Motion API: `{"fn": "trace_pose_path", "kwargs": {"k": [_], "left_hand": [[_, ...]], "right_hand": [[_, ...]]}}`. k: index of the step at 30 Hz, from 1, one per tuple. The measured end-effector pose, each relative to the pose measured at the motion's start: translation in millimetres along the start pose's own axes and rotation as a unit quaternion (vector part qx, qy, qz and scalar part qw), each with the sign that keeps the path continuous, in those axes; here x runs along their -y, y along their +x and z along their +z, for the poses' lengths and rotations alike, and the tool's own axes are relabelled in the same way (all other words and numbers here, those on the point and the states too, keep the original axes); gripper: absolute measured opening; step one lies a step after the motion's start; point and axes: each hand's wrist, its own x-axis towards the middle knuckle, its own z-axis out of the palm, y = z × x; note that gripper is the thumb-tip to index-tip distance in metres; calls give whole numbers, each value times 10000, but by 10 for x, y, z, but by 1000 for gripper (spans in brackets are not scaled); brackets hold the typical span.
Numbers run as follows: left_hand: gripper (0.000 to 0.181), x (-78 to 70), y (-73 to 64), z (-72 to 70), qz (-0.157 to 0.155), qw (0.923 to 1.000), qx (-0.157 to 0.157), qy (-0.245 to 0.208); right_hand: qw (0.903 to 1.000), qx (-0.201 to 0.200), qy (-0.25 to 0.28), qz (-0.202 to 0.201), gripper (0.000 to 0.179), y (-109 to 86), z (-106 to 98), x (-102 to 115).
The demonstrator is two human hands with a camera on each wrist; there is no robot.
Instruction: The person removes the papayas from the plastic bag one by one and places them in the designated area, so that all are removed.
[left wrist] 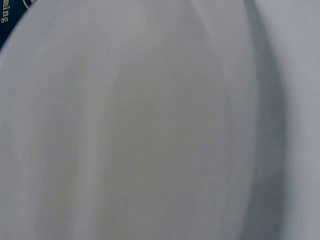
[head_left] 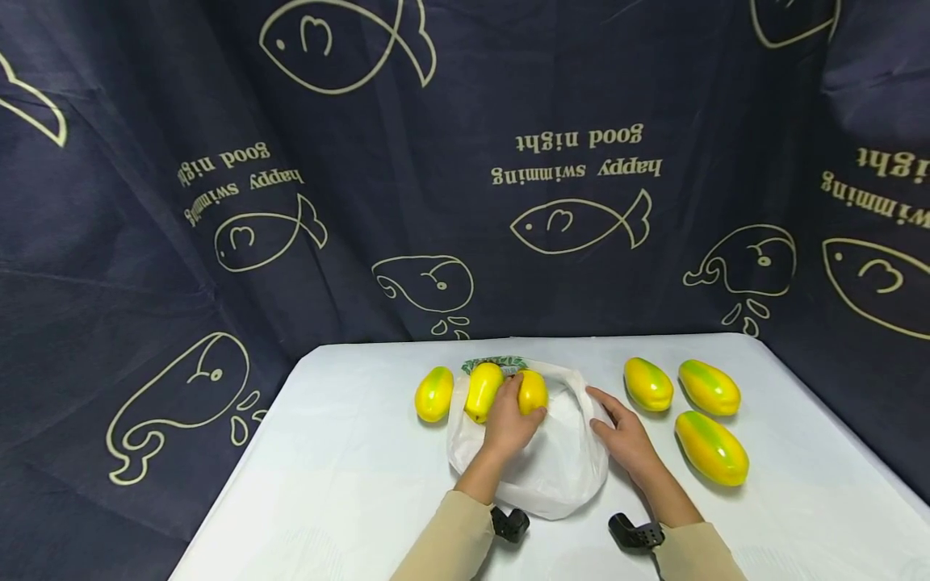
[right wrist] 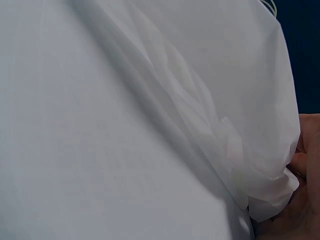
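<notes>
A white plastic bag [head_left: 559,476] lies mouth-up on the table, green print at its far rim. Inside its mouth, my left hand [head_left: 507,424] grips a yellow papaya [head_left: 534,389] between thumb and fingers. Another papaya [head_left: 481,394] sits just left of that hand, within the bag's rim. My right hand [head_left: 628,440] pinches the bag's right edge; in the right wrist view, gathered plastic [right wrist: 272,192] lies between the fingers [right wrist: 312,165]. Blurred white bag plastic [left wrist: 150,125] fills most of the left wrist view, hiding the left hand there.
One papaya [head_left: 434,394] lies on the table outside the bag's left side. To the right lie three more: a papaya [head_left: 648,385], a second papaya [head_left: 710,387] and a nearer papaya [head_left: 712,449]. A dark fish-print curtain [head_left: 450,194] hangs behind the white table [head_left: 349,452].
</notes>
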Motion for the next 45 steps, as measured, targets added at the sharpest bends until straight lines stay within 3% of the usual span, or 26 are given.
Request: {"fn": "trace_pose_path", "kwargs": {"k": [13,21,33,45], "left_hand": [[74,67,70,139,-377,9973,-622,-38],[75,96,64,175,-579,9949,-788,-263],[75,107,43,177,-662,9944,-683,-456],[76,-10,-30,106,-750,9929,-339,-862]], "right_hand": [[10000,14,29,52,59,-22,19,40],[10000,-11,62,20,59,-24,32,48],[9999,-130,8,54,60,-30,26,38],[9989,-387,237,130,61,-16,2,5]]}}
